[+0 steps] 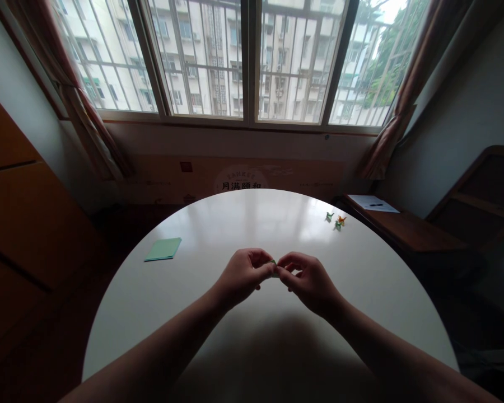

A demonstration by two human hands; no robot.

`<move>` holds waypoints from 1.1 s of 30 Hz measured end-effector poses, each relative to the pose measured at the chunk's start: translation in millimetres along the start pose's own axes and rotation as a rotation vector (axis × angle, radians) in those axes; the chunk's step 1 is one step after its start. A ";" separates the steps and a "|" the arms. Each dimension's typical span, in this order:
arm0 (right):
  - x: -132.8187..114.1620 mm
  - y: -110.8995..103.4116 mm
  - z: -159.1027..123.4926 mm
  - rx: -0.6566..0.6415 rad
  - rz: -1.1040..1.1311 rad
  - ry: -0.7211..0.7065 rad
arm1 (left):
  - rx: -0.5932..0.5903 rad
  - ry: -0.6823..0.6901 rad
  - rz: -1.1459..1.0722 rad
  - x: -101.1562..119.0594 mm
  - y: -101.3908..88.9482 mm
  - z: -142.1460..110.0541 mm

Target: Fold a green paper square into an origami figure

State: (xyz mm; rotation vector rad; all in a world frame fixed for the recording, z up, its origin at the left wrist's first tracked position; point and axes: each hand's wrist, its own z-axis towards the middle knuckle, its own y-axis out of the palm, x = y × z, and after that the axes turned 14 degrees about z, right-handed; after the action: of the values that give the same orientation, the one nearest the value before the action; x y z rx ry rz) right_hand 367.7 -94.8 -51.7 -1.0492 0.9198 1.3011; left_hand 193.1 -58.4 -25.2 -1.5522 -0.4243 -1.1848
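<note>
Over the middle of the white round table [218, 224], my left hand [247, 273] and my right hand [306, 280] meet at the fingertips. Both are closed in a pinch on a small piece of folded green paper [274, 262]. Most of this paper is hidden behind my fingers and thumbs, so its shape cannot be made out. A stack of light green square paper [163, 249] lies on the table to the left. Far to the right sit two small green folded paper figures [329, 216] and an orange one [341, 220], close together.
Beyond the table's right edge, a white sheet [372, 203] with a dark pen on it lies on a brown wooden surface [420, 232]. A long printed box [163, 173] stands under the barred window. An orange-brown cabinet [21, 224] is at the left.
</note>
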 end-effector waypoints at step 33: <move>-0.9 2.2 -2.7 -0.054 -0.093 -0.058 | 0.048 0.121 0.426 1.8 -0.7 -3.6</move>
State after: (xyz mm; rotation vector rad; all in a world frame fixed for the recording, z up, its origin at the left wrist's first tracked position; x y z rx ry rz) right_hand 365.5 -97.6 -51.8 -1.0781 0.7867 1.2786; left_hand 191.7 -61.8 -23.6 -1.4305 -0.0359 -0.9210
